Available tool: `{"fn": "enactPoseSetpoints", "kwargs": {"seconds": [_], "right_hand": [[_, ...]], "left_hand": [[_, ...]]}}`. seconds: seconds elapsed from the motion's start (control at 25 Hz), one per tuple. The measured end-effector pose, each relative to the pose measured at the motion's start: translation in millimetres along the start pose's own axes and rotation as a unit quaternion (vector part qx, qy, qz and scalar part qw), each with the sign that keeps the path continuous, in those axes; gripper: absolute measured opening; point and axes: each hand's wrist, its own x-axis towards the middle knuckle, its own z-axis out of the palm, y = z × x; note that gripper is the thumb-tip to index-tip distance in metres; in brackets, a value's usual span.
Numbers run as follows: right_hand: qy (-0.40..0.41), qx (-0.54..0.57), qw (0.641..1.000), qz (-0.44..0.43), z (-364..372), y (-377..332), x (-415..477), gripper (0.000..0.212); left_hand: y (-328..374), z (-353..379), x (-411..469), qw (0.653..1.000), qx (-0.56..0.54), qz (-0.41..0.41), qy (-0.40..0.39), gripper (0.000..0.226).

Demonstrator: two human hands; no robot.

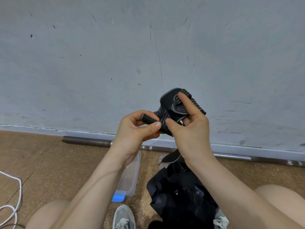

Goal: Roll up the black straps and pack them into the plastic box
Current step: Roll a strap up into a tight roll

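Two hands hold one black strap in the air: the left hand pinches its rolled end, the right hand pinches beside it, loose striped length draped over the forefinger. Below, the clear plastic box shows only floor through it; a heap of black straps lies just beside.

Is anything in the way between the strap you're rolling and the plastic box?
Nothing visible blocks it. The left hand and right hand hold the black strap; the plastic box sits below with no lid seen on it. Only the left forearm crosses over it.
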Motion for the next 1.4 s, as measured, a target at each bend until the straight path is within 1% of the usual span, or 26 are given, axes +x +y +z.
{"fn": "enactPoseSetpoints", "kwargs": {"seconds": [0.12,0.2,0.28,0.32,0.36,0.4,0.48,0.56,0.68,0.76,0.88,0.96,1.04,1.12,1.24,1.32,1.4], "right_hand": [[-0.027,0.019,0.999,0.017,0,-1,-2,0.071],[-0.052,0.017,0.998,0.034,-1,-1,0,0.075],[-0.054,0.033,0.996,0.063,-6,-1,6,0.072],[-0.054,0.057,0.993,0.09,-10,-3,10,0.068],[-0.057,0.09,0.987,0.123,-14,-4,13,0.065],[-0.066,0.122,0.978,0.158,-17,-5,16,0.063],[-0.087,0.165,0.959,0.215,-21,-5,18,0.061],[-0.102,0.185,0.949,0.234,-21,-3,16,0.057],[-0.091,0.177,0.955,0.219,-19,1,15,0.056],[-0.078,0.157,0.963,0.205,-17,4,14,0.062],[-0.054,0.131,0.973,0.182,-13,8,14,0.068],[-0.034,0.12,0.979,0.16,-11,10,15,0.066],[-0.024,0.113,0.983,0.145,-10,11,15,0.065],[-0.023,0.098,0.986,0.133,-9,10,14,0.068],[-0.038,0.061,0.991,0.111,-9,7,10,0.074],[-0.06,0.056,0.991,0.103,-9,5,9,0.076],[-0.076,0.068,0.989,0.107,-13,3,11,0.079]], "left_hand": [[1,4,0,0.999,0.017,0.005,0.03,0.028],[1,5,-1,0.999,0.032,-0.001,0.039,0.022],[4,3,-1,1.0,-0.001,-0.024,0.008,0.014],[5,-1,0,0.999,-0.029,-0.038,-0.021,0.013],[5,-5,1,0.996,-0.048,-0.047,-0.052,0.016],[6,-9,1,0.995,-0.048,-0.049,-0.075,0.021],[7,-13,2,0.995,-0.018,-0.042,-0.094,0.022],[7,-15,3,0.994,0.003,-0.036,-0.102,0.021],[8,-19,3,0.992,0.057,-0.027,-0.108,0.017],[9,-21,2,0.989,0.091,-0.031,-0.116,0.015],[8,-22,2,0.982,0.133,-0.044,-0.127,0.018],[7,-18,2,0.988,0.122,-0.036,-0.091,0.015],[5,-11,0,0.995,0.084,-0.024,-0.039,0.014],[0,-4,-1,0.997,0.08,-0.015,-0.007,0.019],[-1,-1,-2,0.995,0.102,-0.013,0.003,0.029],[1,-1,-2,0.996,0.089,-0.013,-0.003,0.026],[5,1,-2,0.998,0.064,-0.027,-0.004,0.017]]}}
